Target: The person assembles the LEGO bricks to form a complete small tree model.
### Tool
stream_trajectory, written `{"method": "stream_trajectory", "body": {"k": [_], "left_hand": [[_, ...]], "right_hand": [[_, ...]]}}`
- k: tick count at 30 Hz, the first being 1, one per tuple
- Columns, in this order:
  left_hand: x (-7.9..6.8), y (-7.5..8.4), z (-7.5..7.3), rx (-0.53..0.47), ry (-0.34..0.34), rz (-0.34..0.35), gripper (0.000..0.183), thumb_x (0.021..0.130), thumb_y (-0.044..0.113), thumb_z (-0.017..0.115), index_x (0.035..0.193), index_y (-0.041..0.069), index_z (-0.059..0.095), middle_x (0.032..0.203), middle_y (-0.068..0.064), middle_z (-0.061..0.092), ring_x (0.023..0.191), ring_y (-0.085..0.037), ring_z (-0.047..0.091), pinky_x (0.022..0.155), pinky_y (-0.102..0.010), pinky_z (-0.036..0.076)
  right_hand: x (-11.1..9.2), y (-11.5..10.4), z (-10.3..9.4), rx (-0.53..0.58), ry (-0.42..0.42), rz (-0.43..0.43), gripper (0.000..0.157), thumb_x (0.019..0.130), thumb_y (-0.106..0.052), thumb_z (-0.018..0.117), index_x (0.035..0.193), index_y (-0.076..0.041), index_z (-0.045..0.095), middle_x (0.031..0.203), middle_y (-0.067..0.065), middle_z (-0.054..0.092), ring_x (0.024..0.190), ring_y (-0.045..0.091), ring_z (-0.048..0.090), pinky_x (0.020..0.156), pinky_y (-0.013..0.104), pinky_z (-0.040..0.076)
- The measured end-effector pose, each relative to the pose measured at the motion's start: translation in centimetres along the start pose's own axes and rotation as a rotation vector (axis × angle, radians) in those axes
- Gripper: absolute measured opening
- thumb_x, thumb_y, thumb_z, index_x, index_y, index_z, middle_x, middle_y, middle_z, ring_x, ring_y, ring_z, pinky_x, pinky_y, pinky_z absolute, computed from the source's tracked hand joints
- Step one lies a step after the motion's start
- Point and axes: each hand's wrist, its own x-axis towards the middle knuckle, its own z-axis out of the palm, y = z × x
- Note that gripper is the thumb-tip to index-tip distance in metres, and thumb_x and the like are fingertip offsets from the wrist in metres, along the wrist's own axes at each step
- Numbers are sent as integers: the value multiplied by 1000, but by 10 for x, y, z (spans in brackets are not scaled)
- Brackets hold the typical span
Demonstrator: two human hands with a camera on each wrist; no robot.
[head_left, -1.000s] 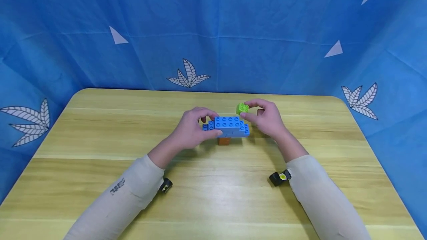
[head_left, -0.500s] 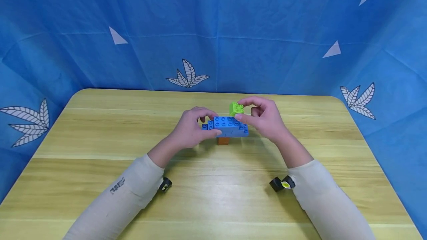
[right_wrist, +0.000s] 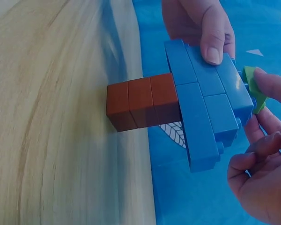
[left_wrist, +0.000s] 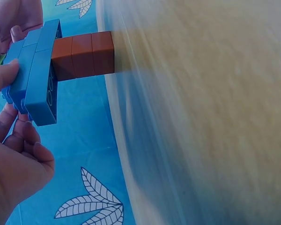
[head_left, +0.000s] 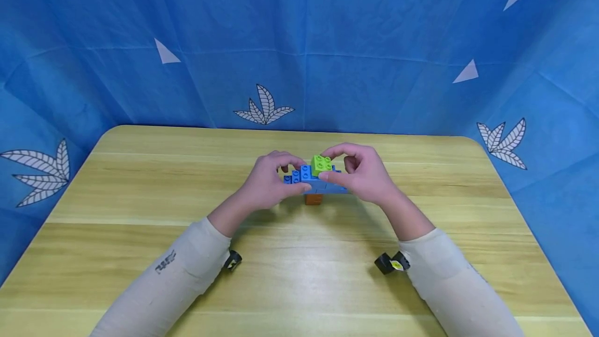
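A stack of blue building bricks (head_left: 323, 186), stepped at both ends, rests on a column of brown bricks (head_left: 313, 199) standing on the table. In the right wrist view the brown column (right_wrist: 141, 102) shows three bricks and the blue layers (right_wrist: 208, 101) widen toward it. My left hand (head_left: 271, 181) grips the left side of the blue stack, thumb in front and fingers behind. Between thumb and fingers, my right hand (head_left: 362, 170) pinches a lime green brick (head_left: 321, 165) at the top of the blue stack. Whether its studs have locked cannot be told.
The wooden table (head_left: 299, 274) extends around the stack on every side. Behind it hangs a blue cloth (head_left: 299, 40) with leaf and triangle prints. A black wrist device (head_left: 392, 262) sits by the right cuff, and another black device (head_left: 232, 260) by the left.
My right hand has carried the green brick left and down, from beyond the stack's right end to the top of the blue bricks. The left hand keeps its place on the stack.
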Motion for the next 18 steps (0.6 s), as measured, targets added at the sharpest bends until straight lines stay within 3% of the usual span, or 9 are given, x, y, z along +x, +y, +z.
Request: {"method": "stream_trajectory", "body": {"k": [4, 9, 13, 18], "left_hand": [[0, 0, 0, -4, 8, 8, 36, 79, 27, 88, 109, 14, 74, 101, 8, 65, 92, -17, 51, 73, -37, 47], [-1, -1, 0, 9, 12, -4, 36, 78, 27, 89, 109, 15, 75, 100, 9, 65, 91, -17, 51, 72, -37, 47], [-2, -1, 1, 10, 5, -13, 37, 78, 27, 88, 110, 14, 75, 100, 8, 65, 91, -18, 51, 69, -37, 47], [-1, 0, 0, -6, 8, 0, 38, 78, 27, 89, 110, 12, 75, 101, 6, 65, 91, -20, 51, 69, -37, 47]], "right_hand": [[0, -1, 2, -40, 0, -41, 28, 81, -9, 85, 107, -9, 75, 54, 6, 35, 44, 20, 27, 41, 29, 23], [2, -2, 4, -118, -10, -125, 28, 80, -11, 86, 106, -10, 75, 69, 7, 51, 46, 20, 30, 43, 30, 26], [2, -3, 5, -182, -23, -153, 27, 80, -13, 86, 104, -13, 75, 85, -1, 62, 47, 18, 32, 44, 30, 27], [3, -5, 5, -252, -25, -202, 26, 81, -15, 86, 104, -14, 74, 92, -8, 63, 49, 17, 35, 45, 31, 29]]}}
